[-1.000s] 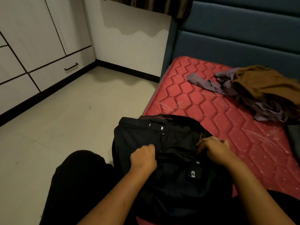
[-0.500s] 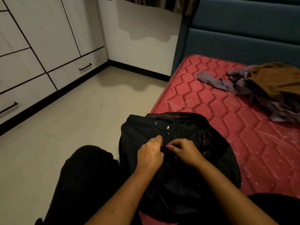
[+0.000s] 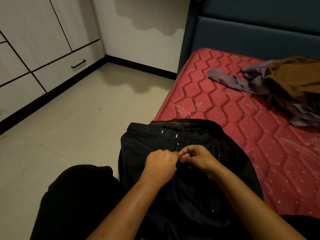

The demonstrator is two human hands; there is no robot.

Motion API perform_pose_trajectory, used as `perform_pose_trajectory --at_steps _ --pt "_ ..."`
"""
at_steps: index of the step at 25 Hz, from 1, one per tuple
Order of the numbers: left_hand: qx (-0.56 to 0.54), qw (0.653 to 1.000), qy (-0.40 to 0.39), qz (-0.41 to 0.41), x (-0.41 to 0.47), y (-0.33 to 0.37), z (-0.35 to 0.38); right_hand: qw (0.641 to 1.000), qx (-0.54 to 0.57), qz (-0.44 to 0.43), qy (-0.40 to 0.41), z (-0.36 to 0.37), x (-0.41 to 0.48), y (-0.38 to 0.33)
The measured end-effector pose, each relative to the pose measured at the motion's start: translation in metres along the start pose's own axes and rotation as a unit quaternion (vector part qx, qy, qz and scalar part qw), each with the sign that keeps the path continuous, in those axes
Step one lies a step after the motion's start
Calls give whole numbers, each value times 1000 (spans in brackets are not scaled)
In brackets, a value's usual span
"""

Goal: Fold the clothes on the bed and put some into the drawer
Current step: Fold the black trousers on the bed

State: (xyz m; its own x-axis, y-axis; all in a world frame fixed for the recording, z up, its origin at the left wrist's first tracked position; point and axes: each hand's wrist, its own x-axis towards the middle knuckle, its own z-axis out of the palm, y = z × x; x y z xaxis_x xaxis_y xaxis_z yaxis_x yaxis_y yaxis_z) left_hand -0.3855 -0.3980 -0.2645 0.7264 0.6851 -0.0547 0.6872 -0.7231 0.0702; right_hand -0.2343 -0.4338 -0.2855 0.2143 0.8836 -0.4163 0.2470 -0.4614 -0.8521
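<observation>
A pair of black trousers (image 3: 173, 134) lies over the near corner of the red mattress (image 3: 225, 108), waistband towards the floor side, with small white tags showing. My left hand (image 3: 160, 165) and my right hand (image 3: 197, 157) meet at the middle of the trousers just below the waistband. Both have curled fingers pinching the black fabric at the fly. A heap of unfolded clothes, purple-grey (image 3: 242, 84) under brown (image 3: 294, 75), lies at the far right of the mattress. A white drawer (image 3: 69, 68) with a dark handle is closed in the wardrobe at the left.
White wardrobe doors (image 3: 34, 32) line the left wall above a black skirting. Pale tiled floor (image 3: 78, 118) lies between wardrobe and bed. A dark teal padded headboard (image 3: 259, 35) rises behind the mattress. My black-clad knee (image 3: 78, 196) is at the bottom left.
My right hand has moved left from the trousers' right side to meet my left hand at the fly. The view has shifted slightly.
</observation>
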Motion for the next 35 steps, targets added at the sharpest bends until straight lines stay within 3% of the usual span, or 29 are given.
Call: perform_pose_trajectory --at_steps 4,9,14,19,22,25,28,31,35 --pt "61 996 -47 42 -5 1 -5 962 -245 -114 43 2 5 -10" --pt "77 994 -66 41 -17 6 -30 914 -370 -155 60 -9 22 -32" --pt "66 993 -97 30 -33 17 -50 893 -424 -152 -4 -22 23 -65" --pt "53 976 -211 29 -37 19 -27 886 -450 -86 -74 -29 5 -30" --pt "1 980 -199 26 -31 18 -9 886 -454 -88 -45 -18 -1 3" --pt "20 988 -144 51 -31 35 8 905 -417 -81 -8 -15 -1 9" --pt "-20 990 -120 69 -26 36 10 891 -447 -76 7 -15 -2 6" --pt "-110 975 -162 104 -20 27 -8 870 -486 -76 -31 -19 0 -8" --pt "-137 957 -210 147 -22 22 -30 841 -527 -63 -108 -24 0 -27"
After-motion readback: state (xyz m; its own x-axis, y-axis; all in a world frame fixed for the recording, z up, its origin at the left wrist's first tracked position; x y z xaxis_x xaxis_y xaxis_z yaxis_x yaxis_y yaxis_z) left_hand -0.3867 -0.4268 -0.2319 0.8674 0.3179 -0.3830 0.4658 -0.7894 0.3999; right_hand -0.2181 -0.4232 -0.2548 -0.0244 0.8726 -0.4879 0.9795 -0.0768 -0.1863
